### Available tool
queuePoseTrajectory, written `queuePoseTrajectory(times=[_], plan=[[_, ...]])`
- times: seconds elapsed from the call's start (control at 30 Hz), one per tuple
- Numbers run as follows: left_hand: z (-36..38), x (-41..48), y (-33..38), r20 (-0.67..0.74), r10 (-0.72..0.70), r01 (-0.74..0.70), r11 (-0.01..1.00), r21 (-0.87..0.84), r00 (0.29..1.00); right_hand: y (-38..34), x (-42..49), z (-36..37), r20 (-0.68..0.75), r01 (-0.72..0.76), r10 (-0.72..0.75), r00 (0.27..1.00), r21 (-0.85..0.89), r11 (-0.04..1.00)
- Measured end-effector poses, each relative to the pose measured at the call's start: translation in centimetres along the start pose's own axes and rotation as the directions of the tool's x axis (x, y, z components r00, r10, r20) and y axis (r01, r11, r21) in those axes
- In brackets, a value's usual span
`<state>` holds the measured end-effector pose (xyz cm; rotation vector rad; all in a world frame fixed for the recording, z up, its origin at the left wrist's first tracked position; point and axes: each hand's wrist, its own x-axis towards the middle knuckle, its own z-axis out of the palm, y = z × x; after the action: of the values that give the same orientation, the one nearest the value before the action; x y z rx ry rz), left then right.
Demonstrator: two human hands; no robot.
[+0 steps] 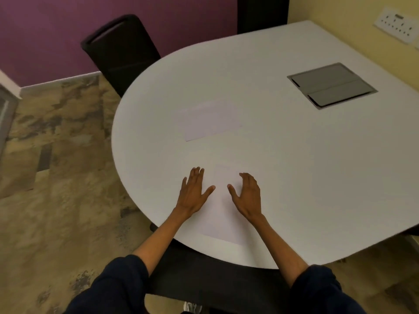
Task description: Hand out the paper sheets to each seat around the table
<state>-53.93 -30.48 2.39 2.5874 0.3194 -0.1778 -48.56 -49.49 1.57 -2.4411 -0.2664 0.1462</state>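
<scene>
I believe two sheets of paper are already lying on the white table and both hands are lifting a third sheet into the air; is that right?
Not quite. The head view shows no third sheet: the left hand and right hand are open at the sides of the near sheet, which lies flat on the white table. The far sheet does lie on the table.

White table (283, 155), purple wall (56, 30)

bare table (283, 155), chair (122, 55) at far edge
</scene>
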Motion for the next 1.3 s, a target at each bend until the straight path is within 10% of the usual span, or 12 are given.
queuePoseTrajectory(times=[0.53, 1.3], plan=[[-19.6, -9.8, -9.8, -0.567, -0.259, 0.224, 0.966, -0.132, 0.782, -24.7, 1.2, 2.7, -0.111, 0.548, -0.537, 0.836, 0.134, 0.826], [-34.4, -32.4, -37.9, -0.767, -0.397, 0.404, 0.893, -0.196, 0.505, -54.0, -14.5, 22.4, -0.076, 0.75, -0.759, 0.646, 0.247, 0.613]])
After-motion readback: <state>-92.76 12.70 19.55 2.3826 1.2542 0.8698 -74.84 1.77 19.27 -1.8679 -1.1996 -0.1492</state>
